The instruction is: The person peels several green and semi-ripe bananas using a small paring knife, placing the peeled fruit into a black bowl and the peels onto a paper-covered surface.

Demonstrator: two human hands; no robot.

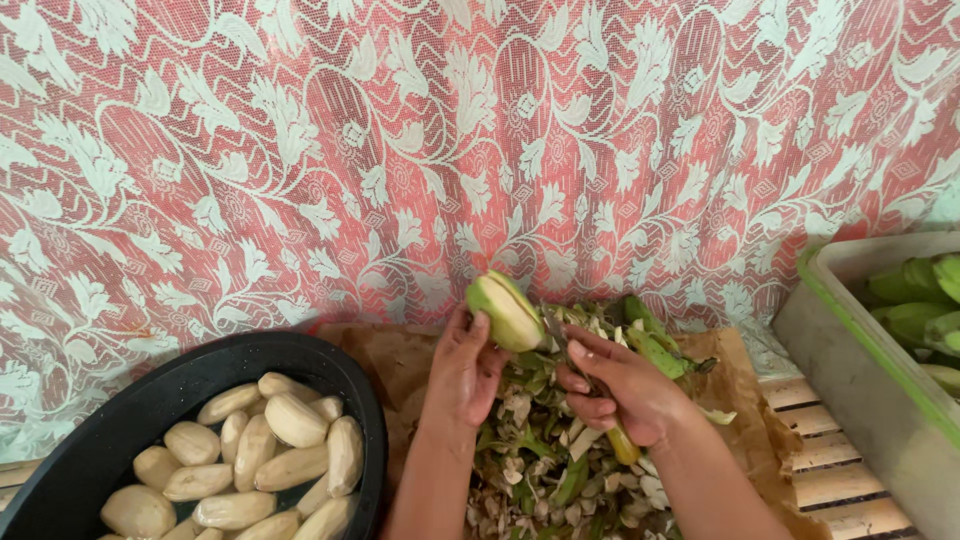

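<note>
My left hand (462,370) holds up a green banana (505,310), partly peeled, with pale flesh showing along one side. My right hand (620,385) grips a knife with a yellow handle (624,445); its blade (556,328) rests against the banana's right side. Both hands work over a heap of green and pale peelings (545,470) lying on brown paper (745,400).
A black round basin (120,400) at the lower left holds several peeled pale bananas (290,420). A grey crate with a green rim (860,350) at the right holds unpeeled green bananas (915,290). A red and white lace cloth (400,150) hangs behind. Wooden slats (835,470) show at the lower right.
</note>
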